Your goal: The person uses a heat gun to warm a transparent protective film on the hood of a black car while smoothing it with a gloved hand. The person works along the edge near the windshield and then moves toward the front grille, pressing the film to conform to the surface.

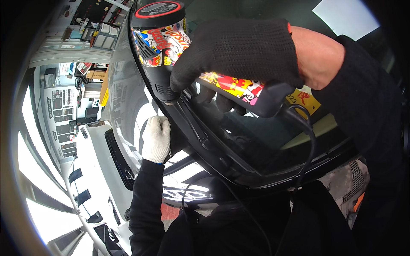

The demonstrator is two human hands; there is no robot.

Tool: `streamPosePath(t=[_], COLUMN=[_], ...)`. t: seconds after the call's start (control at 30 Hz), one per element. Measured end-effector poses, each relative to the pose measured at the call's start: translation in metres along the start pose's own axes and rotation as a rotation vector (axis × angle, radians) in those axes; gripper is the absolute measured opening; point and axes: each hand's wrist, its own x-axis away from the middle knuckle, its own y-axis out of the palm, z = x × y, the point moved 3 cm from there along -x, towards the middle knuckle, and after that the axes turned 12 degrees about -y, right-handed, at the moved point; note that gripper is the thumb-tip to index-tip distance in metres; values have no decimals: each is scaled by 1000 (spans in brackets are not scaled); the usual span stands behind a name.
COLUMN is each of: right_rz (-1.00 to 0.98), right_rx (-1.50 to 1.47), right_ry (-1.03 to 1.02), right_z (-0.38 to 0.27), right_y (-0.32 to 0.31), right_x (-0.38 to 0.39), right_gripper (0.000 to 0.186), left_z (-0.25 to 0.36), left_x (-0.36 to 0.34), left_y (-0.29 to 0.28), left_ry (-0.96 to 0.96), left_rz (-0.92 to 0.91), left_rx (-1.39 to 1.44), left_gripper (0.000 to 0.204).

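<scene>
My right hand (232, 51), in a black knit glove, grips a black hand-held power tool (161, 47) with colourful stickers, a red-ringed round end at the top and a cord from its handle. The tool's lower nozzle is just above a wiper arm (192, 123) at the base of a dark car windscreen (239, 136). My left hand (155, 137), in a white glove, rests with curled fingers at the dark trim beside the glossy bonnet (126, 102); what its fingertips hold, if anything, is hidden. A yellow card (309, 105) lies behind the handle.
A white car (96, 158) stands at the left, with bright panels beyond it. Shelves with boxes (92, 81) line the background. A white sheet (344, 17) is on the glass at upper right. Black cables (245, 209) hang across the lower middle over my dark clothing.
</scene>
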Motion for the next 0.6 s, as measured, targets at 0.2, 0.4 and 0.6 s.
streamPosePath(t=[0.2,0.4,0.6], right_rz=[-22,-72,4], right_rx=[597,377,-187], right_ry=[-749,-535,56], right_z=[-2,-1,0], right_y=[0,-5,-2], right_x=[0,4,10], right_gripper=[29,30,32], left_z=[-3,-3,-4], left_x=[0,0,2], left_y=[0,-2,-1], left_ry=[-36,-48,-89], left_rz=[11,29,35], left_rx=[22,61,93], left_gripper=[12,12,13])
